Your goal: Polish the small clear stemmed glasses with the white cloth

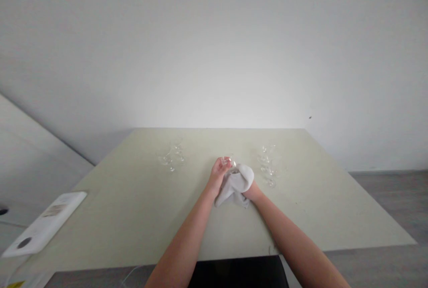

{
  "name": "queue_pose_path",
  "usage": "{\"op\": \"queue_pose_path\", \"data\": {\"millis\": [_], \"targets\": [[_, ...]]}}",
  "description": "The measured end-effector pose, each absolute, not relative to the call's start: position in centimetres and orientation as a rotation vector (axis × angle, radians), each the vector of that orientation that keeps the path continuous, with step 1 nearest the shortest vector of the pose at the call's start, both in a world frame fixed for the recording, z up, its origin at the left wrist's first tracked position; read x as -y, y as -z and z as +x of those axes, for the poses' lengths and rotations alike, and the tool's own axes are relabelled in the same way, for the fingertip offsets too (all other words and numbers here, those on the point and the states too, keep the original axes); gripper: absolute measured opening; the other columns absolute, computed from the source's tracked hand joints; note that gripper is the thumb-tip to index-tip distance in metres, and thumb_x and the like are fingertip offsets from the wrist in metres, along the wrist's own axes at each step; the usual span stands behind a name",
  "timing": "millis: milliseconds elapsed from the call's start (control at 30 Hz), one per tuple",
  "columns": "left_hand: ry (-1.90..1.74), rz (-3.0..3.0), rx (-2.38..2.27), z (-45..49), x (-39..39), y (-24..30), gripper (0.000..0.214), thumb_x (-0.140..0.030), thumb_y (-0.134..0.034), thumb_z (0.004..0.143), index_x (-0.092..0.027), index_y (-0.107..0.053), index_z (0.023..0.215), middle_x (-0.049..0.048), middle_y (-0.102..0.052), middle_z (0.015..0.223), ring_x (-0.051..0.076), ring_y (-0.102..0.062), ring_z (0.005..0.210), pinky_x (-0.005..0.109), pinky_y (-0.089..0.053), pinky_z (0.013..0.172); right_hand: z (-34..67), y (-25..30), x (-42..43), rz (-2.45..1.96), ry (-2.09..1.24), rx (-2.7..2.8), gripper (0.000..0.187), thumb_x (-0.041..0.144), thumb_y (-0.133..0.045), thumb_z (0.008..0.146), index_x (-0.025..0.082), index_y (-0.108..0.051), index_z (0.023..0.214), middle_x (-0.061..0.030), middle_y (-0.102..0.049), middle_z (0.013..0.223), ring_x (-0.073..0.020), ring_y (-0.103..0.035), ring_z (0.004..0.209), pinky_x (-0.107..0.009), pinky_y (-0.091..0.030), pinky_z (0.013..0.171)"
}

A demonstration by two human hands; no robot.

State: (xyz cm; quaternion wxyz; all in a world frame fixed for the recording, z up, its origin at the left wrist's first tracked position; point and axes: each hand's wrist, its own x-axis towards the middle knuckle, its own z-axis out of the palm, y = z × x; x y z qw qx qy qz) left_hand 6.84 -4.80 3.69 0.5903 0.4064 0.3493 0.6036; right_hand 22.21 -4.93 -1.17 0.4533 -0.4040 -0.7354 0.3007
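Note:
Over the middle of the table, my left hand (219, 168) has its fingers closed around a small clear glass (229, 161), probably a stemmed one, though its outline is faint. Most of my right hand (251, 191) is hidden under a light grey cloth (232, 185), which it holds against the near right side of the glass. The cloth's loose end hangs between my wrists. To the left stand several clear glasses (171, 156) in a group. Several more clear glasses (268, 167) form another group on the right.
The pale green table (140, 225) reaches to a plain wall (214, 47). A white oblong object (47, 223) with a dark round spot lies at the table's left edge. Something black (237, 272), perhaps a chair seat, shows below the near edge. Grey floor (384, 190) is visible at right.

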Motion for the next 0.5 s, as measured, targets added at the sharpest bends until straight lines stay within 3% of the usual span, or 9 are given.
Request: {"op": "queue_pose_path", "data": {"millis": [100, 300, 500], "targets": [[-1.390, 1.006, -0.925, 6.55, 4.70, -3.64, 0.046, -0.047, -0.081, 0.068, -0.016, -0.068, 0.100, 0.0026, -0.070, 0.090, 0.014, -0.064, 0.082, 0.025, -0.048, 0.076, 22.17, 0.86, 5.14, -0.992, -0.759, 1.850, 0.025, 0.038, -0.062, 0.082, 0.021, -0.068, 0.100, -0.0084, -0.073, 0.107, -0.0272, -0.067, 0.103, -0.046, -0.047, 0.103], [-1.353, 0.855, -0.755, 6.68, 4.81, -3.60, 0.050, -0.048, -0.079, 0.068, -0.018, -0.061, 0.103, 0.0064, -0.073, 0.099, 0.018, -0.068, 0.085, 0.031, -0.051, 0.079, 21.70, 0.40, 5.40, -0.981, -0.721, 1.816, 0.037, 0.036, -0.061, 0.083, 0.021, -0.065, 0.116, -0.0095, -0.069, 0.122, -0.0280, -0.063, 0.115, -0.046, -0.041, 0.110], [-1.418, 0.981, -0.860, 6.81, 4.44, -3.24, 0.044, -0.045, -0.081, 0.067, -0.017, -0.063, 0.095, 0.0006, -0.068, 0.085, 0.013, -0.063, 0.076, 0.024, -0.047, 0.072, 21.60, 0.34, 5.62, -0.985, -0.750, 1.868, 0.035, 0.036, -0.061, 0.084, 0.018, -0.068, 0.113, -0.0114, -0.071, 0.118, -0.0308, -0.065, 0.110, -0.049, -0.044, 0.107]]}}
